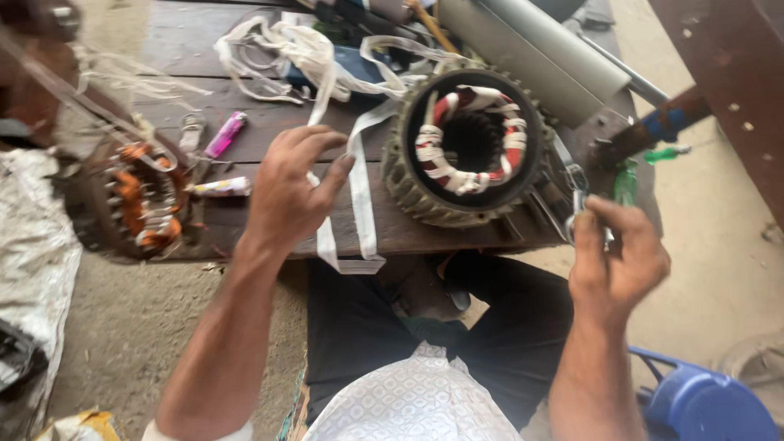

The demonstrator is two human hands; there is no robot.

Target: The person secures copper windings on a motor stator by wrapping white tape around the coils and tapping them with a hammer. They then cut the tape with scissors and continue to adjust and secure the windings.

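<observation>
At the far left a second stator (139,200) with orange copper windings lies on the edge of the dark wooden surface (245,131), with a pink lighter (225,134) and a small tube (222,188) just beside it. The left hand (287,192) hovers over the surface, wrist bent, fingers curled and closing on a strip of white cloth tape (359,196) that trails over the front edge; the tape looks light, limp and easy to snag, best pinched near its free end. Right of it the finned stator housing (465,147) sits tilted toward the person, its coils wrapped in red and white tape; it looks heavy and rigid, to be gripped by the outer ribs, since the windings seem delicate. The right hand (616,257) is raised near the surface's corner, fingers pinched on a small metal object (578,204), blurred, so I cannot tell what it is. A blue plastic stool (702,400) stands at lower right.
</observation>
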